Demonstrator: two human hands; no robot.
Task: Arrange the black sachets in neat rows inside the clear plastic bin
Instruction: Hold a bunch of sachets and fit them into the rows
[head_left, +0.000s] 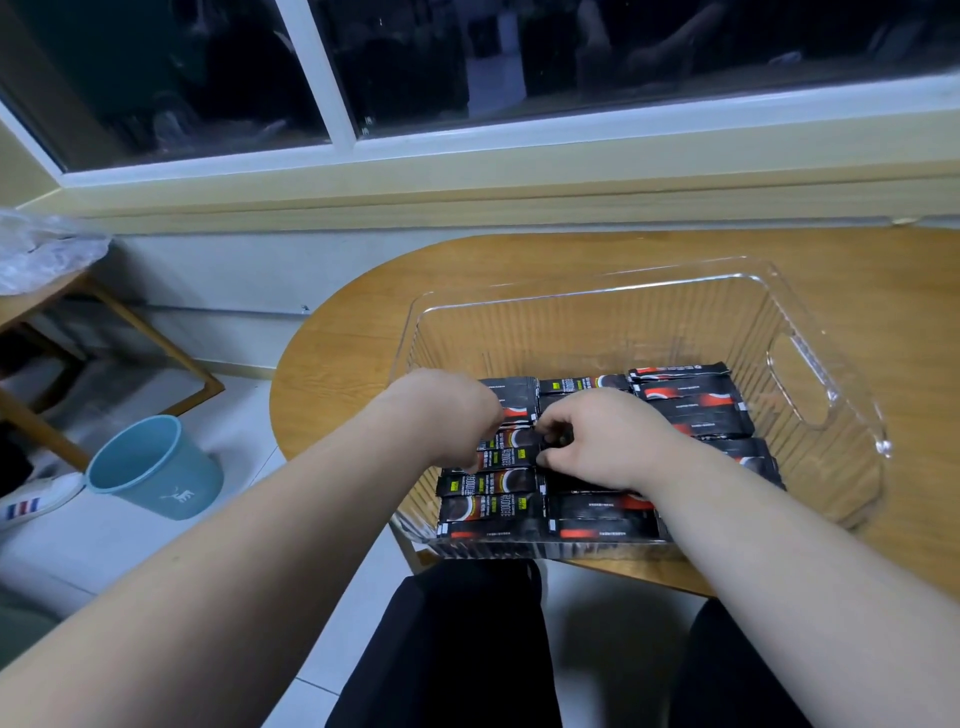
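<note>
A clear plastic bin (810, 395) stands on a round wooden table (353, 353). Several black sachets (691, 402) with red and white print lie flat in rows on its floor. Both my hands reach down into the bin's middle. My left hand (452, 410) has its fingers curled down onto a sachet in the left row; its fingertips are hidden. My right hand (597, 441) pinches the end of a black sachet (553, 441) between thumb and fingers, close to the left hand.
A blue bucket (156, 467) stands on the floor at the left, next to a shoe (36, 499) and a wooden frame with a plastic bag (41, 249). A window and wall lie behind the table. My black-clad legs are below the table edge.
</note>
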